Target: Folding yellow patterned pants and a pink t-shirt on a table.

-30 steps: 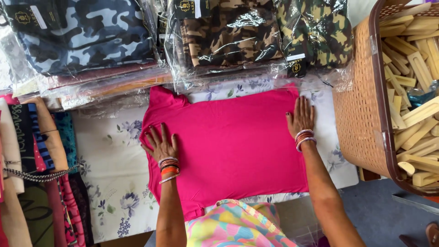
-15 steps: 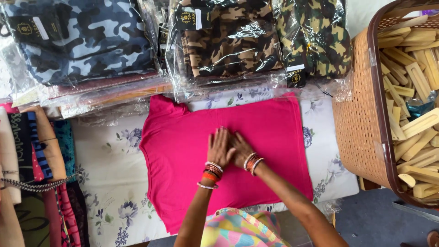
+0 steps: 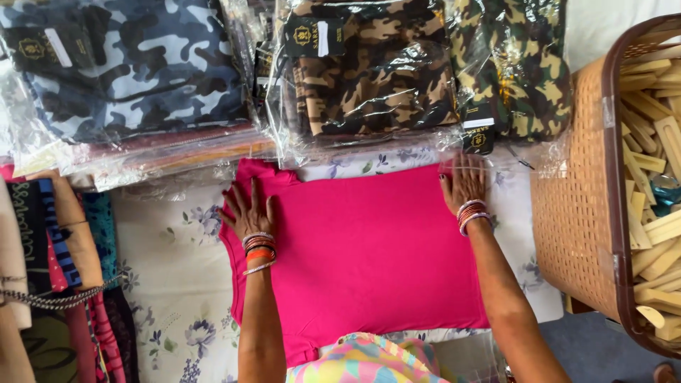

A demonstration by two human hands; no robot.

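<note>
Hands lie flat on a pink shirt, one at each side. Left hand rests on the shirt's left edge, by the short sleeve, with its fingers spread wide and nothing held. Right hand rests on the shirt's far right corner, fingers out straight and close together, holding nothing too. Its fingertips reach the edge of the plastic bags above. Both wrists wear stacks of bangles, orange, red and silver.

Pink shirt is spread out smooth on a white sheet with blue flowers. It fills the middle of the sheet, right in front of the person. Its near edge is hidden a bit by the person's bright, many-coloured clothes.

Past the shirt lie clothes packed in clear plastic. One pack has blue camouflage cloth, on the left. A brown camouflage pack sits in the middle, and a green one sits just beside it on the right. Flat packs in red and orange lie under the blue one.

On the far left is a pile of folded cloths in many colours, with a chain lying across it. On the right stands a brown woven basket, full of pale wooden pieces.
</note>
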